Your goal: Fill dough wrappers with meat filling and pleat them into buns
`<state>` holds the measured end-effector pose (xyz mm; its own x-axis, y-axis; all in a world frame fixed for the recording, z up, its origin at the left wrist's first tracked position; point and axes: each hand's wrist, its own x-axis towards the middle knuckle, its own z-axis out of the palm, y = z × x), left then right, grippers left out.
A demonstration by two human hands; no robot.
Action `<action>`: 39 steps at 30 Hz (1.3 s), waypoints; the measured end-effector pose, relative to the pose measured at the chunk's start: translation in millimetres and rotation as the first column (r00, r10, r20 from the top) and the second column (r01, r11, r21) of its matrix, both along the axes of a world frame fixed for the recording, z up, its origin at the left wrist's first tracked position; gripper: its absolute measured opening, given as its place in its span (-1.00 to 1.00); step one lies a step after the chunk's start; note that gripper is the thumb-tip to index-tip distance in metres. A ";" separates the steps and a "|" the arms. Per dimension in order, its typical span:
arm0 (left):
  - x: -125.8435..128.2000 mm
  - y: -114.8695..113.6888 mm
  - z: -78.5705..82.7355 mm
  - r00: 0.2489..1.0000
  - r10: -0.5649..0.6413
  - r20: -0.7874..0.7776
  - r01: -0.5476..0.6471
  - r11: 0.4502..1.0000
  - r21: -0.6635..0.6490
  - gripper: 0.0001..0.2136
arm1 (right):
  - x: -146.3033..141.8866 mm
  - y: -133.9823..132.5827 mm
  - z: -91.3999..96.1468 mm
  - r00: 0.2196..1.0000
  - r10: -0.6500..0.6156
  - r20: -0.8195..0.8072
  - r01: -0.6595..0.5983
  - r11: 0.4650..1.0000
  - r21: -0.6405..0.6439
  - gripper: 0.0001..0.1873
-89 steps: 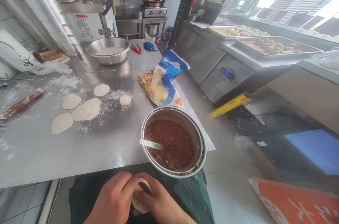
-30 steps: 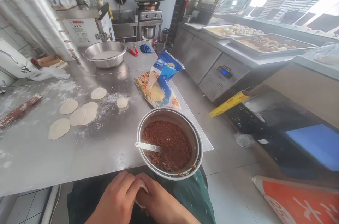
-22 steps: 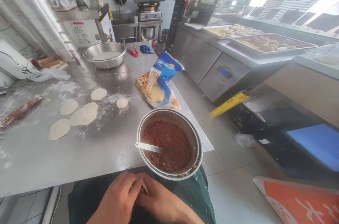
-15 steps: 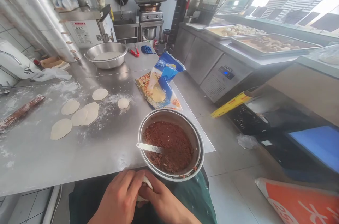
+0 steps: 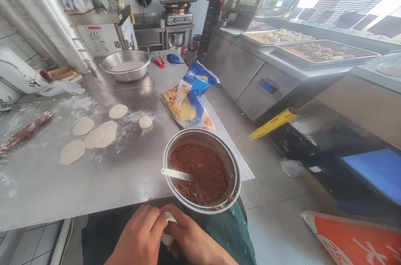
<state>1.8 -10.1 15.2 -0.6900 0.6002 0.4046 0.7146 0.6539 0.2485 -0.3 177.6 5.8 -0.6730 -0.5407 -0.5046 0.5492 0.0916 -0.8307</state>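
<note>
Between my two hands, low in front of me over a dark green apron [image 5: 232, 231], is a piece of pale dough [image 5: 168, 228]. My left hand [image 5: 142, 231] curls round its left side, while the thumb and fingers of my right hand [image 5: 184, 229] close on it from the right. Most of the dough is hidden by my fingers. Just beyond my hands stands a metal bowl [image 5: 235, 160] of reddish-brown filling [image 5: 200, 169], a flat metal spatula [image 5: 175, 174] resting in it. Several thin dough rounds [image 5: 72, 152] lie on the table to the left, with a smaller dough piece [image 5: 145, 122] apart from them.
A blue and yellow food bag [image 5: 191, 100] lies behind the bowl. Farther back are a wide steel basin [image 5: 125, 74] and red-handled tongs [image 5: 159, 62]. A floury rolling pin [image 5: 25, 132] lies at the far left. The steel table's [image 5: 125, 190] right edge runs beside the bowl.
My fingers have shifted slightly around the dough, and a bit more of it shows. Both hands stay together in nearly the same place; the bowl and dough rounds have not moved.
</note>
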 end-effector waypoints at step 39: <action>5.5 -0.9 5.0 0.993 0.055 0.103 -0.063 0.995 0.075 -0.80 | 14.6 -31.9 -31.5 0.897 -0.336 0.286 0.415 0.863 -0.288 -0.30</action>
<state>7.3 -11.0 20.2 -0.7629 0.5263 0.3755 0.6440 0.6703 0.3688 14.3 145.7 -25.8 -0.7525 -0.4306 -0.4983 0.6556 -0.4186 -0.6284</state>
